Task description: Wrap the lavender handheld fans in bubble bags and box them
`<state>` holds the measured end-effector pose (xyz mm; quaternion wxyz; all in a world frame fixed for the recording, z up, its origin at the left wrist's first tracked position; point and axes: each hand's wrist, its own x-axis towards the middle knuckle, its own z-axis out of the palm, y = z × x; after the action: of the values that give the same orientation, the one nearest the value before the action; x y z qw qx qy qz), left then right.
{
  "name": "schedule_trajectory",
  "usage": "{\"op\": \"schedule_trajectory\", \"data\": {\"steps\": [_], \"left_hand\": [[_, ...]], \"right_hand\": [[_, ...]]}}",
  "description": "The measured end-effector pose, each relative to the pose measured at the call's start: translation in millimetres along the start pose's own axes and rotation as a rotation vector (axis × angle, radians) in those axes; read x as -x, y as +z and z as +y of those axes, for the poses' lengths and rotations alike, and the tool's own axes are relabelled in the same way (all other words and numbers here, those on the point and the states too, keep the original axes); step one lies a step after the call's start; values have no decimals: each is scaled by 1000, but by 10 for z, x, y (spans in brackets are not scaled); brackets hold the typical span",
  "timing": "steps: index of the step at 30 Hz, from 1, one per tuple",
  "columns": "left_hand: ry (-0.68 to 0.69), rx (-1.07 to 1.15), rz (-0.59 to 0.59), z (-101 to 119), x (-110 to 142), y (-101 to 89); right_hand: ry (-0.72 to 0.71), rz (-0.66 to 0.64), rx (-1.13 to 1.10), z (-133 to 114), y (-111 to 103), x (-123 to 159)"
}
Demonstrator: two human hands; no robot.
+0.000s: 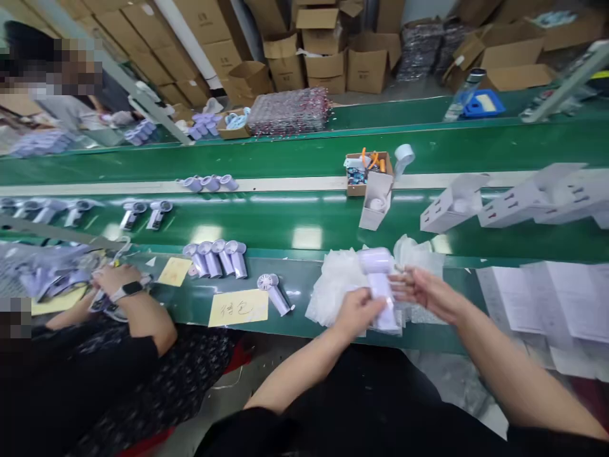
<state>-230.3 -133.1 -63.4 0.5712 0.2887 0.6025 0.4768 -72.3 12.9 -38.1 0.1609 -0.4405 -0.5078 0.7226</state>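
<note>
My left hand (pixel 356 312) and my right hand (pixel 421 291) meet at the near edge of the green bench. Between them stands a small white handheld fan (pixel 379 279), which seems to be inside a clear plastic bag. My left hand grips the lower end of it. The fingers of my right hand pinch at its right side, on the bag edge. Under both hands lies a heap of clear plastic bags (pixel 337 284). A single lilac fan (pixel 273 291) lies to the left of the heap.
Several lilac fans (pixel 216 257) lie by yellow paper notes (pixel 238 308). A co-worker's hands (pixel 113 282) work at the left. White open cartons (pixel 454 204) and a small parts box (pixel 366 170) sit on the green conveyor (pixel 304 222). Printed sheets (pixel 547 298) lie at the right.
</note>
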Motion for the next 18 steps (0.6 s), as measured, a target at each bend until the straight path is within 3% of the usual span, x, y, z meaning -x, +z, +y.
{"op": "schedule_trajectory", "data": {"steps": [2,4,6,8,11,15,18], "left_hand": [[57,-160,-226,3,-91,543],[147,-344,-351,-101,-175,970],[300,-612,-409,-271,-268,1244],[432,-969,-453,-445,-379,1388],[400,-1320,-527,-608,-555,1470],[300,-1333,-493,-595,-670,1526],[274,-1217,-459,-496,-628,1567]], "right_hand": [[76,28,-232,199,-68,400],[21,240,-362,314,-249,719],[-32,450,-393,375,-520,1010],[7,560,-388,442,-806,1300],[203,515,-440,635,-1096,1681],[447,403,-593,950,-1114,1864],[433,266,-688,1013,-1020,1729]]}}
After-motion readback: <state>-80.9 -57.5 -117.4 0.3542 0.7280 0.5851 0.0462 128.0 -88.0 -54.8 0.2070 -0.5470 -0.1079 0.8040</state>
